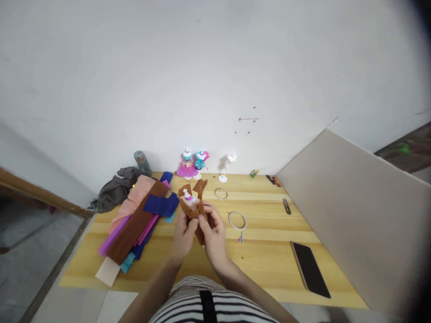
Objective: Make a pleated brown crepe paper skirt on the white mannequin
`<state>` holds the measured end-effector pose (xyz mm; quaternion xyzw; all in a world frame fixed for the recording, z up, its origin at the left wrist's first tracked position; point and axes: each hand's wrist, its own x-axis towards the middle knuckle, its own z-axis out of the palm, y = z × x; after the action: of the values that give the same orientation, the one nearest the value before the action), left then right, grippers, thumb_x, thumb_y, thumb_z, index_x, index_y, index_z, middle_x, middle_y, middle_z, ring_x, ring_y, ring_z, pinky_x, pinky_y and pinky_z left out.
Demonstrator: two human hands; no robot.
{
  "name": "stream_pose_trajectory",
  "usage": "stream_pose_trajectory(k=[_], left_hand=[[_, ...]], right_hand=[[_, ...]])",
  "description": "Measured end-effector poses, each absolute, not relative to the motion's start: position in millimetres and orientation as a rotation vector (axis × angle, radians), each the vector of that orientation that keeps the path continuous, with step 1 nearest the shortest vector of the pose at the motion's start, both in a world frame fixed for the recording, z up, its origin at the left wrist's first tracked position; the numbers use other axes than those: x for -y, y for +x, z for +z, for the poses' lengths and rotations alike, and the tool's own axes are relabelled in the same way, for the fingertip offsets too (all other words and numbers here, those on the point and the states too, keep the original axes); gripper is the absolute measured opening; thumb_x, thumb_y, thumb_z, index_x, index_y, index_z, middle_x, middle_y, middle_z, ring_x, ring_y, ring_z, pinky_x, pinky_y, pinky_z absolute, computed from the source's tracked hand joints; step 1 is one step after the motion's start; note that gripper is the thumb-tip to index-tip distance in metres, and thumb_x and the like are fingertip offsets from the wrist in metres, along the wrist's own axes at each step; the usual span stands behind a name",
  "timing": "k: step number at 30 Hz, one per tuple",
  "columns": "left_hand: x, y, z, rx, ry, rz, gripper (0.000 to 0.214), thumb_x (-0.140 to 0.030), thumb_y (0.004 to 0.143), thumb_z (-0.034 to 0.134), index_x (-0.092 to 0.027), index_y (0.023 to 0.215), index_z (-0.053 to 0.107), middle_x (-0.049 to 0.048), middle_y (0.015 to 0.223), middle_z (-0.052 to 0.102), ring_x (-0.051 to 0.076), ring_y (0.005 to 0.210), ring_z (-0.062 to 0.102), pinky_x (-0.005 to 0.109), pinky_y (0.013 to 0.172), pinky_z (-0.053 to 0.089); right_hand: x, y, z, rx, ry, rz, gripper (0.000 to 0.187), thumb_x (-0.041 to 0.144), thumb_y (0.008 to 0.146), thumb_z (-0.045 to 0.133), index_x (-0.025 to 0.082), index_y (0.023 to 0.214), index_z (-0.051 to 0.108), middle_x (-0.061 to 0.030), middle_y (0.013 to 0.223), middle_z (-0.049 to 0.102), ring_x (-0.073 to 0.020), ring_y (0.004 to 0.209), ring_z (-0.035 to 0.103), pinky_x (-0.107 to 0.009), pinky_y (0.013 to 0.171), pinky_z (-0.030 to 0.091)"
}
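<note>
Close to my body, both hands grip a small white mannequin (188, 195) wrapped in brown crepe paper (186, 207). My left hand (184, 231) pinches the wrap from the left, its thumb near the front. My right hand (213, 229) is closed around the other side, thumb tip close to the left thumb. A strip of brown paper sticks up behind the right fingers. The mannequin's lower part is hidden by paper and hands. By the wall stand two mannequins dressed in paper, one in a purple skirt (187, 169) and one with a blue flower (200, 163), beside a bare white mannequin (223, 170).
Coloured crepe paper (134, 224) and a striped cloth (117, 190) lie left, near a bottle (142, 162). Tape rings (237, 220), paper scraps (240, 238), thread snips (286, 206) and a phone (310, 269) lie right. A pale panel (357, 211) borders the wooden table (269, 255).
</note>
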<state>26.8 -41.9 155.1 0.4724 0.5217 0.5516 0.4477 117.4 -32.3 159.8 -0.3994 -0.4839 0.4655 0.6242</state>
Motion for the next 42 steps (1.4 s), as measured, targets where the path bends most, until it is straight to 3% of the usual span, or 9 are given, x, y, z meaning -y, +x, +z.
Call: stream_pose_trajectory(k=[4, 7, 15, 21, 24, 30, 42], left_hand=[[44, 20, 146, -1.295, 1.083, 1.368, 0.042, -0.034, 0.084, 0.053, -0.02, 0.123, 0.053, 0.0083, 0.132, 0.056, 0.023, 0.125, 0.048, 0.036, 0.107, 0.035], [46, 10, 144, -1.249, 1.073, 1.36, 0.041, -0.031, 0.082, 0.057, -0.019, 0.121, 0.055, 0.0089, 0.126, 0.06, 0.024, 0.118, 0.054, 0.037, 0.103, 0.04], [50, -6, 153, -1.011, 1.16, 1.237, 0.043, -0.028, 0.079, 0.063, -0.019, 0.121, 0.056, 0.0078, 0.111, 0.067, 0.022, 0.1, 0.061, 0.035, 0.091, 0.049], [52, -2, 153, -1.043, 1.266, 1.195, 0.042, -0.022, 0.077, 0.06, -0.018, 0.119, 0.057, 0.0081, 0.114, 0.065, 0.023, 0.102, 0.06, 0.035, 0.092, 0.048], [53, -2, 150, -1.075, 1.275, 1.183, 0.039, -0.022, 0.078, 0.057, -0.017, 0.117, 0.058, 0.0078, 0.111, 0.066, 0.023, 0.102, 0.06, 0.037, 0.094, 0.047], [53, 1, 152, -1.091, 1.269, 1.162, 0.036, -0.021, 0.078, 0.056, -0.018, 0.114, 0.059, 0.0068, 0.109, 0.066, 0.023, 0.102, 0.06, 0.037, 0.094, 0.047], [48, 0, 135, -1.134, 1.148, 1.228, 0.038, -0.032, 0.078, 0.061, -0.017, 0.113, 0.06, 0.0097, 0.115, 0.065, 0.025, 0.112, 0.057, 0.038, 0.097, 0.045]], right_hand=[[39, 124, 173, 1.223, -0.904, 1.009, 0.011, 0.026, 0.082, 0.06, 0.022, 0.091, 0.065, -0.009, 0.115, 0.057, -0.0238, 0.111, 0.053, -0.04, 0.095, 0.041], [39, 133, 181, 1.312, -0.862, 0.974, 0.016, 0.027, 0.084, 0.058, 0.023, 0.096, 0.067, -0.0092, 0.112, 0.06, -0.0243, 0.11, 0.054, -0.04, 0.094, 0.041], [15, 142, 195, 1.292, -0.786, 1.166, 0.02, 0.034, 0.083, 0.06, 0.024, 0.097, 0.07, -0.0064, 0.1, 0.065, -0.0223, 0.095, 0.059, -0.035, 0.084, 0.045], [16, 136, 198, 1.224, -0.73, 1.267, 0.022, 0.04, 0.079, 0.062, 0.019, 0.073, 0.064, -0.0033, 0.08, 0.061, -0.0181, 0.077, 0.056, -0.029, 0.071, 0.045], [19, 136, 195, 1.166, -0.761, 1.286, 0.023, 0.04, 0.079, 0.063, 0.019, 0.07, 0.061, -0.0001, 0.07, 0.056, -0.0146, 0.067, 0.052, -0.026, 0.064, 0.043], [17, 138, 198, 1.185, -0.781, 1.434, 0.022, 0.04, 0.076, 0.064, 0.019, 0.073, 0.062, 0.0, 0.068, 0.058, -0.0148, 0.064, 0.053, -0.026, 0.062, 0.044], [12, 130, 185, 1.226, -0.928, 1.191, 0.011, 0.025, 0.073, 0.06, 0.019, 0.066, 0.055, 0.0019, 0.063, 0.052, -0.0119, 0.059, 0.045, -0.023, 0.057, 0.039]])
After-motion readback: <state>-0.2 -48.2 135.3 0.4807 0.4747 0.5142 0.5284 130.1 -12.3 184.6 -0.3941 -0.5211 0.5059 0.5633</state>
